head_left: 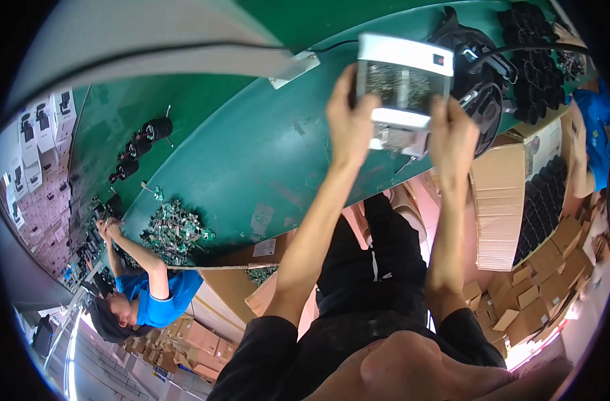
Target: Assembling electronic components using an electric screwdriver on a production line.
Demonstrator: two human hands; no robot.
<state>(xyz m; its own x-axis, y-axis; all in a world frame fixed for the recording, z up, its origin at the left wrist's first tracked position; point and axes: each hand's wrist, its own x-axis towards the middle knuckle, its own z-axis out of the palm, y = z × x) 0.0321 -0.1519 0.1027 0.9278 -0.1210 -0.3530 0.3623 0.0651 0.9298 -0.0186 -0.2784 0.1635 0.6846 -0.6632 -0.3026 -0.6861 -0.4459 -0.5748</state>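
My left hand (350,127) and my right hand (454,137) grip a white-framed, box-like device (404,119) from its two sides, above the green table (271,154). A dark glossy panel fills its middle, and a small dark label sits at its upper right corner. The fingers of both hands are wrapped round the edges, partly hidden behind it. Below its lower edge, between my hands, a pale blurred piece (398,142) shows; its kind I cannot make out. Close to my right hand lies a black round-bodied item (482,110) with cables.
Many black cylindrical parts (531,63) stand at the far right. A heap of small green-and-metal parts (175,230) lies at the left. Co-workers in blue sit at the left (161,294) and right (592,140). An open cardboard box (499,207) stands beside me.
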